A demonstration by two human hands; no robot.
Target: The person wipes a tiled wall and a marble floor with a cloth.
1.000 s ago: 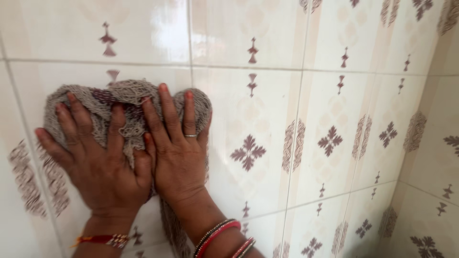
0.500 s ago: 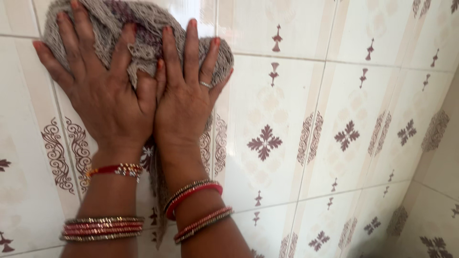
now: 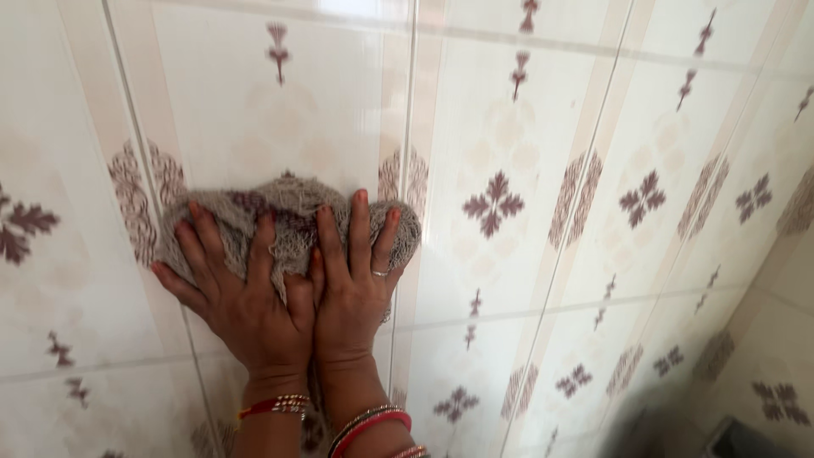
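While both palms press flat, fingers spread, left hand [image 3: 246, 309] and right hand [image 3: 352, 288] pin the cloth [image 3: 288, 212] lower left on glossy wall tiles [image 3: 551, 127]; uneven pressure could let it bunch and slip.

cloth [image 3: 288, 212] partly hidden under both hands; forearms cut off below.

Single head-worn view, close, facing the tiled wall [image 3: 593, 127] obliquely.

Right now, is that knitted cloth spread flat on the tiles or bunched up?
Bunched. The grey cloth sits in a crumpled wad with folds, pressed against the tiled wall under the left hand and right hand.
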